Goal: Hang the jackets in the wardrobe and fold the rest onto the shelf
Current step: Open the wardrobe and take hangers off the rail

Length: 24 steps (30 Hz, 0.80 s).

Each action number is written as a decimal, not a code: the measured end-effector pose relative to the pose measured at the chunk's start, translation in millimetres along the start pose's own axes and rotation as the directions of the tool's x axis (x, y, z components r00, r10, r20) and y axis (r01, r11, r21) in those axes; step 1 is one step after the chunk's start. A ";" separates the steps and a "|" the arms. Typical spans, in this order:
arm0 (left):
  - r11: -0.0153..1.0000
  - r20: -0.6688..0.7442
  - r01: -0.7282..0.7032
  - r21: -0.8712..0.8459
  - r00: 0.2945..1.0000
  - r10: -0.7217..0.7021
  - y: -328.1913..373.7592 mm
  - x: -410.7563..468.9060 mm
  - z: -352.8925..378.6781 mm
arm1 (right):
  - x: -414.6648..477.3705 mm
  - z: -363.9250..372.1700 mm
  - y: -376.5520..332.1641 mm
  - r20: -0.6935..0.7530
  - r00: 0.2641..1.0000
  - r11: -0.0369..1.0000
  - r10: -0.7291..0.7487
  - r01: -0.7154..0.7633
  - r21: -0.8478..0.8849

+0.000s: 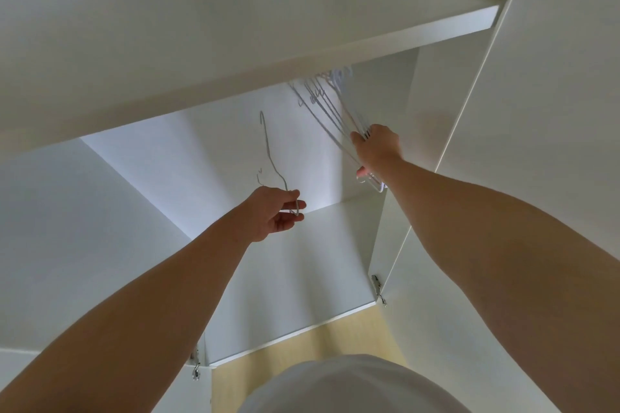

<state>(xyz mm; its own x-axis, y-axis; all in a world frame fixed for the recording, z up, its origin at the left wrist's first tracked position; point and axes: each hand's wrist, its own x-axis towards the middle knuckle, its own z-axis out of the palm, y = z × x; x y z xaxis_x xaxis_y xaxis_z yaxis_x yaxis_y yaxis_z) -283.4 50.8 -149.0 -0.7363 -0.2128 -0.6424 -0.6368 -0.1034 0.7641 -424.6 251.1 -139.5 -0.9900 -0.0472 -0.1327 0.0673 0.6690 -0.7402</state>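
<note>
I look into an open white wardrobe [235,157]. My left hand [273,211] holds one thin white wire hanger [271,152] by its lower end, hook pointing up, off the rail. My right hand [377,147] grips the lower corners of a bunch of several white hangers [330,107] that hang from a rail hidden under the shelf [268,57]. No jackets or other clothes are in view.
The white shelf spans the top of the compartment. Open doors with metal hinges [378,288] stand on the right and lower left [196,367]. The wardrobe floor [295,282] lies below, and a pale wood room floor [302,349] in front.
</note>
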 end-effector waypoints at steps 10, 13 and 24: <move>1.000 0.041 -0.027 0.015 0.999 0.026 7.5 -5.2 5.3 | -7.5 -19.8 3.9 -0.109 0.994 0.948 0.009 -0.043 -0.315; 0.999 0.057 -0.039 0.013 0.998 0.038 5.8 -7.6 7.6 | -14.2 -18.2 2.5 -0.139 0.987 0.895 -0.077 0.007 -0.447; 0.996 0.088 -0.091 0.025 0.992 0.088 -2.2 -20.3 8.0 | -29.8 -9.9 10.9 -0.037 0.990 0.847 -0.139 0.099 -0.523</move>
<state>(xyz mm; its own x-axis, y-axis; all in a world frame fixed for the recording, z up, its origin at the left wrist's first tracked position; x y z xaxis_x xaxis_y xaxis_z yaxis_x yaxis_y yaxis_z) -268.8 63.2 -138.1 -0.8069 -0.1343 -0.5752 -0.5729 -0.0591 0.8175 -395.6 267.1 -137.1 -0.9937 -0.1118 -0.0040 -0.1056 0.9496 -0.2952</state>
